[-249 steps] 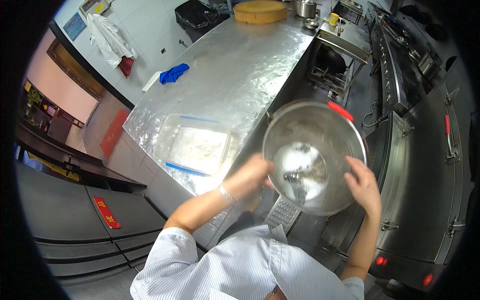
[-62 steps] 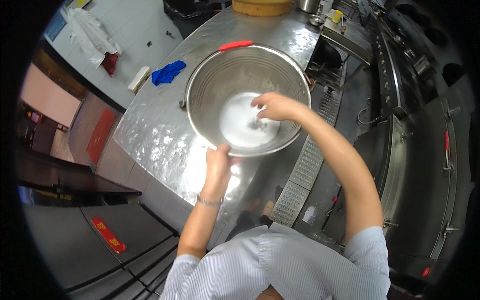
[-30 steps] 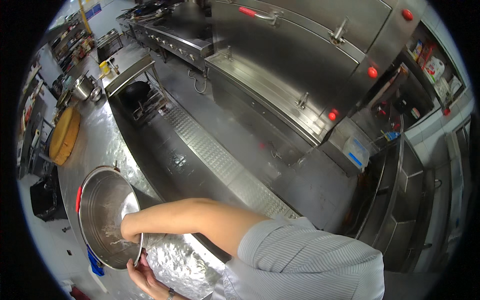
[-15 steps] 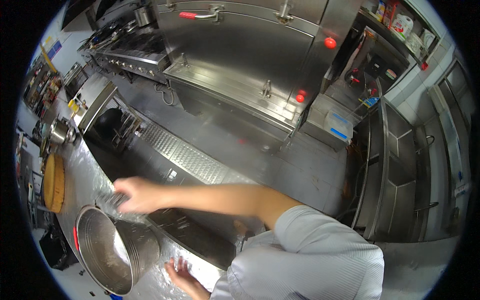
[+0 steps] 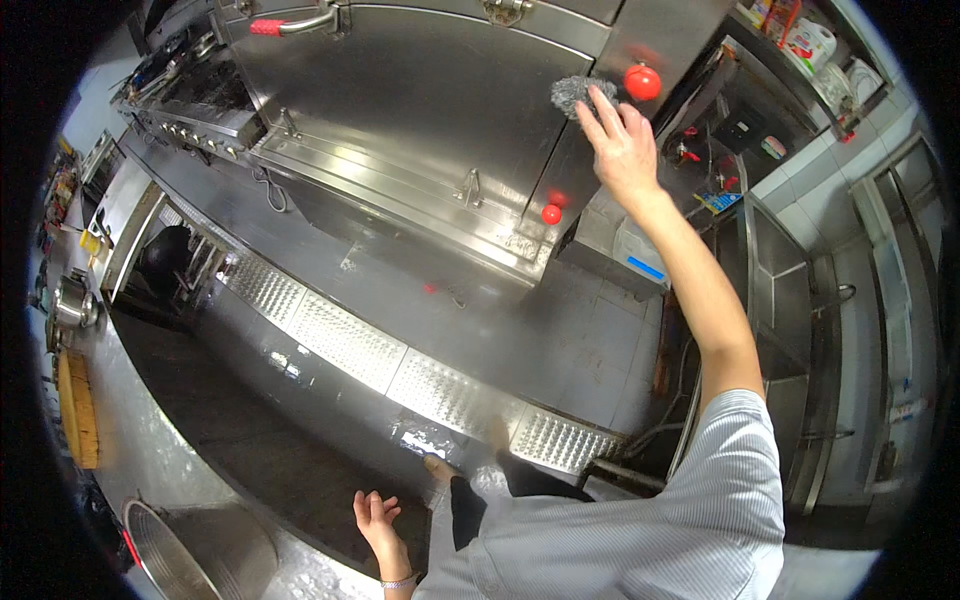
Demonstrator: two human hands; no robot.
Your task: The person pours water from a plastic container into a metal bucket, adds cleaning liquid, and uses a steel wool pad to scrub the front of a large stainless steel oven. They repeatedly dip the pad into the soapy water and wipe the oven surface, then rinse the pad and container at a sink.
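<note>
My right hand (image 5: pixel 627 155) is stretched far up to the right, with a grey steel wool scourer (image 5: pixel 570 96) under its fingertips. The scourer touches the upright stainless steel panel (image 5: pixel 430 110) near its right edge, just left of a red ball knob (image 5: pixel 643 83). Low in front of my body, my left hand (image 5: pixel 376 525) hangs empty with loosely bent fingers apart. Nearest to it is a metal bucket (image 5: pixel 235 550), standing on the steel worktop (image 5: pixel 180 430) at lower left and partly cut off by the picture's edge.
A steel trough with taps (image 5: pixel 400 205) runs below the panel, with a second red knob (image 5: pixel 551 214) nearby. Perforated metal strips (image 5: pixel 350 345) cross the wet floor. A round wooden chopping board (image 5: pixel 78 410) stands on the worktop. Steel sinks (image 5: pixel 785 300) are at right.
My right hand has swung with the scourer from beside the bucket up to the steel panel. The view has shifted, so the bucket sits lower and farther left. My left hand stays low and empty.
</note>
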